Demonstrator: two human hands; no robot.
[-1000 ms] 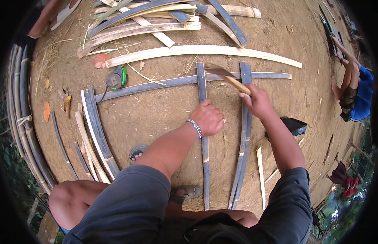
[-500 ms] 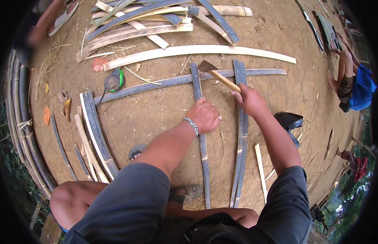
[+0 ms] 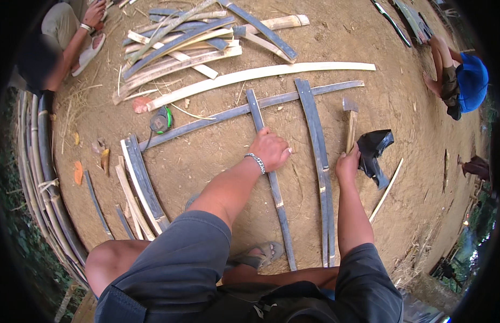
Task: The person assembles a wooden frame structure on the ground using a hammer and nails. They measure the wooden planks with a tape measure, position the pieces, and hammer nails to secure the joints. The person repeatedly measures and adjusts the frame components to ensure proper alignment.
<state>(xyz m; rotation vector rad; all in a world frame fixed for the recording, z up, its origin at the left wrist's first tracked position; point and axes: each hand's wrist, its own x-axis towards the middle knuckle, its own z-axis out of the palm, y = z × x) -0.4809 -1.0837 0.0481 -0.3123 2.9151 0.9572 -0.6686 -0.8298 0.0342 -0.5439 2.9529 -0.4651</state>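
Observation:
My left hand is closed around a dark bamboo strip lying lengthwise on the ground. Its far end crosses a long sideways bamboo strip. My right hand grips the wooden handle of a small hatchet, its metal head pointing away from me. To the right of my left hand, a pair of dark bamboo strips crosses the same sideways piece. Beside my right hand lies a crumpled black plastic bag. A wider bamboo piece sits at the frame's left end.
A green-and-black tape measure rests near the left corner. Split bamboo lies in a pile beyond a pale strip. Bamboo poles line the left edge. One person is at far left, another in blue at far right.
My right hand has moved right and nearer, carrying the hatchet from over the paired strips to beside the black bag. My left hand keeps its hold on the bamboo strip.

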